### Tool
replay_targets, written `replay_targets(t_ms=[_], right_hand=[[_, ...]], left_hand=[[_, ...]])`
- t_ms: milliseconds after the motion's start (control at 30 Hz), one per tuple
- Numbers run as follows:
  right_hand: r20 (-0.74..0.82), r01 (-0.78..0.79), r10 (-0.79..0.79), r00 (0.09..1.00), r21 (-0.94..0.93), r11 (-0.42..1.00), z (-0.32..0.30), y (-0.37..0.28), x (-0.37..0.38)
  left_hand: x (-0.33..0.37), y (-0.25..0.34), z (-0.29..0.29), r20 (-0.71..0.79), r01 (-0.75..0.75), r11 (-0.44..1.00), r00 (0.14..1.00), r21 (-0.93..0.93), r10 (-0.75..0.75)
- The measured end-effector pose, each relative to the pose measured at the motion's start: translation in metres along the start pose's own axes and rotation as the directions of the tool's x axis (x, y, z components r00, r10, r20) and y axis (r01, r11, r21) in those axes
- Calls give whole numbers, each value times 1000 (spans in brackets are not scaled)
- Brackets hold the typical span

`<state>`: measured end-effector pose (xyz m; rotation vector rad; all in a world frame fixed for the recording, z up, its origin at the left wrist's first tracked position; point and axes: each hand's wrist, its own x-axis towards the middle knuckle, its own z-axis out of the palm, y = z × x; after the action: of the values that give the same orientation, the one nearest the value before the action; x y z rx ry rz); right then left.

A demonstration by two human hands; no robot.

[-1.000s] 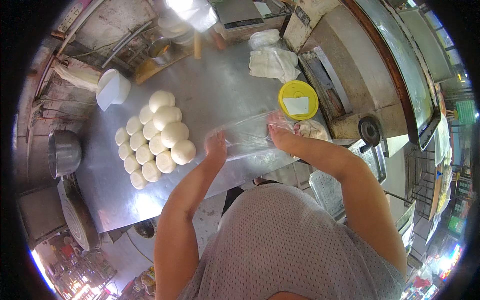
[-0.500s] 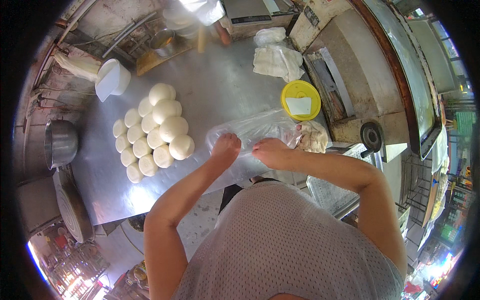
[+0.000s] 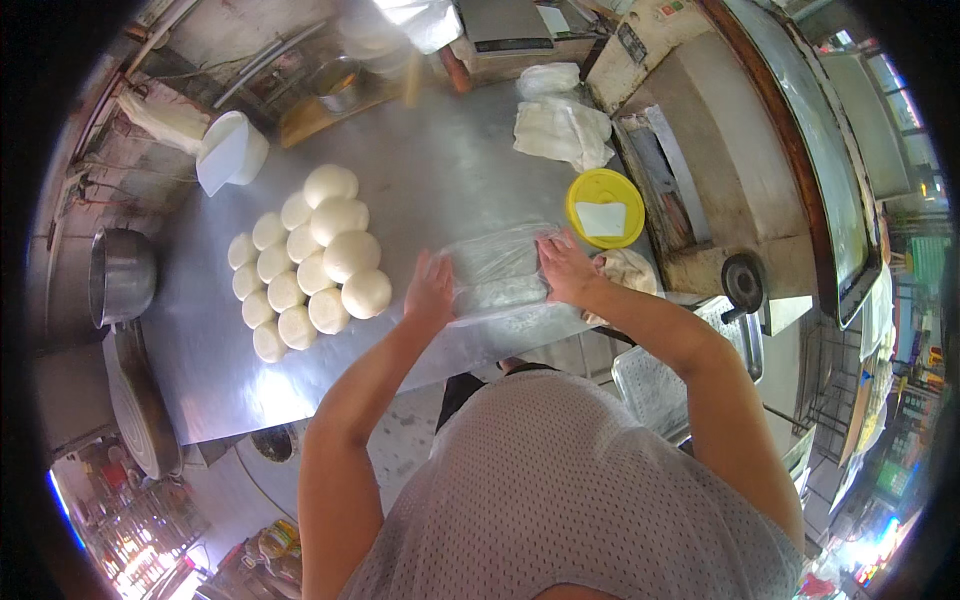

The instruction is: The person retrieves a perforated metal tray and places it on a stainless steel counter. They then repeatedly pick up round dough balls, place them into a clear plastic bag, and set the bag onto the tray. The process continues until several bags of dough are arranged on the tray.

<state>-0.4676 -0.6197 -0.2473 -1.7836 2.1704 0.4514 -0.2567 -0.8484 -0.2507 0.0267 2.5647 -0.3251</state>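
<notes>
while forearms (image 3: 355,405) angle forward | left hand (image 3: 430,288), right hand (image 3: 567,268) spread (apart) | hands touching clear plastic (image 3: 497,272)

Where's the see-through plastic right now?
In the head view, the see-through plastic lies on the metal table, right of the white dough balls, between the left hand and the right hand.

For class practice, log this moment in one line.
left hand: on clear plastic; right hand: on same plastic; nearby: white rounds, yellow lid

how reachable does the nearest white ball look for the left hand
Likely yes: the left hand touches the clear plastic, with only metal tabletop between it and that white ball.
</notes>
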Motion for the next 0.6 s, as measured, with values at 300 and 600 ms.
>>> replay_targets(t_ms=[300, 600], right_hand=[[90, -52, 56, 994, -47, 998, -13, -7, 7], [-179, 34, 38, 983, 385, 922, -42, -27, -25]], left_hand=[[23, 5, 30, 60, 94, 995, 994, -22, -92], [-61, 48, -11, -488, -115, 901, 865, -418, -115]])
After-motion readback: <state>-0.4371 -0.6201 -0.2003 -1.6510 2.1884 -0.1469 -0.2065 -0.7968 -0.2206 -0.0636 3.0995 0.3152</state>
